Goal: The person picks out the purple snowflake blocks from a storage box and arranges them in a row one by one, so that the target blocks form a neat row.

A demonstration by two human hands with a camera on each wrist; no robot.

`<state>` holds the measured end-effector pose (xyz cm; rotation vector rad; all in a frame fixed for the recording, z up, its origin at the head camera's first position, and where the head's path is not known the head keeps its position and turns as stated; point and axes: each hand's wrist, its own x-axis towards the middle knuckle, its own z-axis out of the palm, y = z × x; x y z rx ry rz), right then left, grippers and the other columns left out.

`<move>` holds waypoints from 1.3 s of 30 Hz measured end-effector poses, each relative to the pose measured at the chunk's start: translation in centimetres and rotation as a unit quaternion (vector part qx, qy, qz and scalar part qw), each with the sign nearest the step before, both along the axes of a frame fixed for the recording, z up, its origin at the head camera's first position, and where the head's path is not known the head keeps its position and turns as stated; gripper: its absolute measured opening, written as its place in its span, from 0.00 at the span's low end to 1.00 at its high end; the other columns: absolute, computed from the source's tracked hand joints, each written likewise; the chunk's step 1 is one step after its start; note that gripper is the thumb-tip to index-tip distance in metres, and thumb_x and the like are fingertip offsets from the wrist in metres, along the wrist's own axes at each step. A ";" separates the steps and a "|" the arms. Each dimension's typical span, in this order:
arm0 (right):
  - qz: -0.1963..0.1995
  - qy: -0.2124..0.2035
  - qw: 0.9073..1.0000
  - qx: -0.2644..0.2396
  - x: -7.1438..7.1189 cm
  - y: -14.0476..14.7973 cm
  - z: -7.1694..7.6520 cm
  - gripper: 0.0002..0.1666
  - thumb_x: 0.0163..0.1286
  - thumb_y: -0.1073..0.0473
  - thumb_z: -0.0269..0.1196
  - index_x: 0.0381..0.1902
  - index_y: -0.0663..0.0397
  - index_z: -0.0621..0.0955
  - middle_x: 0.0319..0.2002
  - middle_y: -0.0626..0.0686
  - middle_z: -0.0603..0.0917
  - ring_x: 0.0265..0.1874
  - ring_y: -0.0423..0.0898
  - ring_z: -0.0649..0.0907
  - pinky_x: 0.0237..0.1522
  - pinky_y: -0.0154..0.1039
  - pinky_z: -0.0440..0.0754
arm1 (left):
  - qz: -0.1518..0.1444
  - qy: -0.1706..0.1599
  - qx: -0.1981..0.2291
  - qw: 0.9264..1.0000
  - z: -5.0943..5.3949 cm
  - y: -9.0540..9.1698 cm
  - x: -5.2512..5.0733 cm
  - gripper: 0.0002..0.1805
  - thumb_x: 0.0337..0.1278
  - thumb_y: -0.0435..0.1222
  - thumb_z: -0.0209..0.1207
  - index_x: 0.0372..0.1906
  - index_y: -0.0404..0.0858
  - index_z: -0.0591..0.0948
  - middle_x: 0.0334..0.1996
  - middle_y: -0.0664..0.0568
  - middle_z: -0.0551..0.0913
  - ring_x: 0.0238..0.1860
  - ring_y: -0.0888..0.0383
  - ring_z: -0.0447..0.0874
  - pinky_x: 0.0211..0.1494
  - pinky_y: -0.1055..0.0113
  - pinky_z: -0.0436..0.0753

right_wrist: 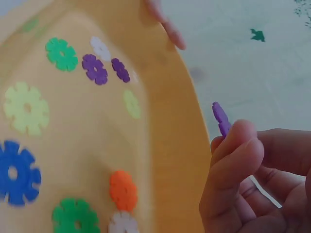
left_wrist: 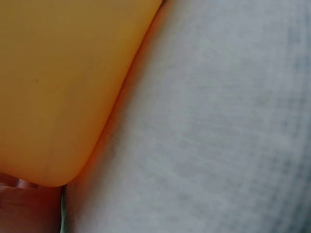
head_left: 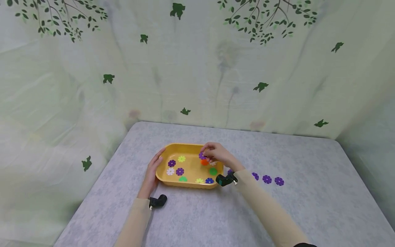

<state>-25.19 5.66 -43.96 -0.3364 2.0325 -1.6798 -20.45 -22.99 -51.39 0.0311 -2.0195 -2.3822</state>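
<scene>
A yellow tray (head_left: 189,184) holds flower-shaped discs in purple, white, green, yellow, blue and orange. My left hand (head_left: 152,173) lies along the tray's left side, its fingers at the rim; in the left wrist view only part of that hand (left_wrist: 29,208) shows beside the tray (left_wrist: 58,87). Over the tray's right part, my right hand (head_left: 217,153) pinches a purple disc (head_left: 202,155) between thumb and finger. The right wrist view shows this purple disc (right_wrist: 221,118) edge-on at the tips of the right hand (right_wrist: 257,179), above an orange disc (right_wrist: 123,190) in the tray.
Right of the tray, several purple discs (head_left: 266,179) lie in a row on the grey table (head_left: 314,199), partly hidden by my right forearm. A pale curtain (head_left: 197,68) with leaf and bird shapes stands behind the table. Dark cameras sit on both wrists.
</scene>
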 end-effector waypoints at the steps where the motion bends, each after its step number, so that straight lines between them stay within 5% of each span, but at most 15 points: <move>1: -0.004 -0.002 1.000 0.000 0.1 0.6 0.0 0.09 0.71 0.65 0.55 0.46 0.64 0.77 0.32 0.57 0.80 0.22 0.47 0.73 0.28 0.37 0.77 | 0.001 0.000 -0.001 1.000 0.0 0.0 0.0 0.24 0.75 0.41 0.44 0.71 0.42 0.65 0.71 0.53 0.60 0.70 0.57 0.55 0.71 0.63 0.57; 16: -0.091 0.003 0.996 0.011 2.7 14.0 -1.8 0.16 0.74 0.61 0.53 0.52 0.68 0.71 0.28 0.55 0.76 0.23 0.42 0.74 0.29 0.36 0.77 | -0.004 -0.003 0.010 1.000 0.2 -0.1 0.1 0.25 0.75 0.42 0.43 0.72 0.42 0.63 0.72 0.54 0.59 0.71 0.58 0.54 0.72 0.64 0.56; 27: -0.176 -0.001 0.984 0.038 6.7 24.3 -3.6 0.20 0.75 0.60 0.51 0.56 0.73 0.67 0.33 0.50 0.77 0.26 0.40 0.77 0.32 0.34 0.81 | -0.007 0.000 0.020 1.000 0.0 0.0 -0.1 0.26 0.74 0.42 0.44 0.72 0.41 0.63 0.72 0.51 0.58 0.71 0.55 0.55 0.71 0.63 0.58; 39: -0.187 0.012 0.976 0.113 9.9 28.8 -5.5 0.20 0.74 0.66 0.50 0.54 0.82 0.67 0.37 0.56 0.81 0.28 0.43 0.83 0.31 0.37 0.84 | -0.021 0.004 0.037 0.999 0.1 0.1 0.0 0.25 0.75 0.40 0.43 0.72 0.41 0.62 0.72 0.51 0.58 0.70 0.55 0.56 0.69 0.66 0.61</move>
